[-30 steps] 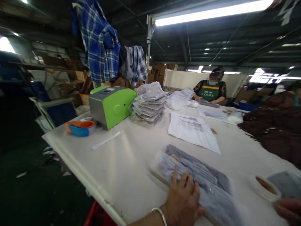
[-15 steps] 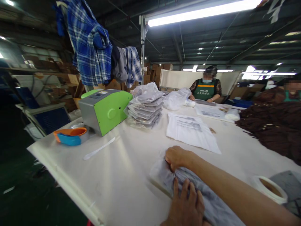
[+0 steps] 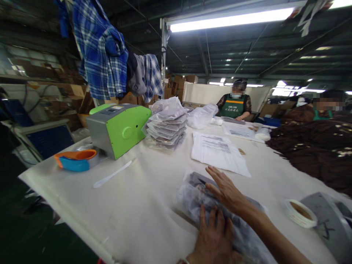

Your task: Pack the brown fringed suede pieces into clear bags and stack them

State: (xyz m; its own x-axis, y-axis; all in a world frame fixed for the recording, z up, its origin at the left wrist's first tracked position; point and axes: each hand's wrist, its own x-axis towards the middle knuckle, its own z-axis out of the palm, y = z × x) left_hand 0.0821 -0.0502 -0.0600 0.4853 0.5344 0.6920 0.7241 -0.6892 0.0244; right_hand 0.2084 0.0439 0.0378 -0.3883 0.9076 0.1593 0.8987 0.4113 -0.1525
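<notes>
A dark grey garment in a clear, wrinkled plastic bag (image 3: 189,198) lies on the white table (image 3: 132,216) in front of me. My left hand (image 3: 216,231) presses flat on its near side, fingers spread. Above it, my right hand (image 3: 227,189) rests over the bag's far part, fingers stretched out and the thumb apart. Neither hand grips anything. Just beyond the bag lies a white printed plastic bag (image 3: 220,152).
A green and grey machine (image 3: 121,128) stands at the left, beside a stack of bagged garments (image 3: 166,126). An orange and blue tape dispenser (image 3: 77,160), a white strip (image 3: 112,175) and a tape roll (image 3: 301,213) lie around. Two people are across the table.
My right hand has opened from a closed grip on the bag and now lies with fingers extended. The dark garment shows more at the bag's far end. The view has shifted slightly right.
</notes>
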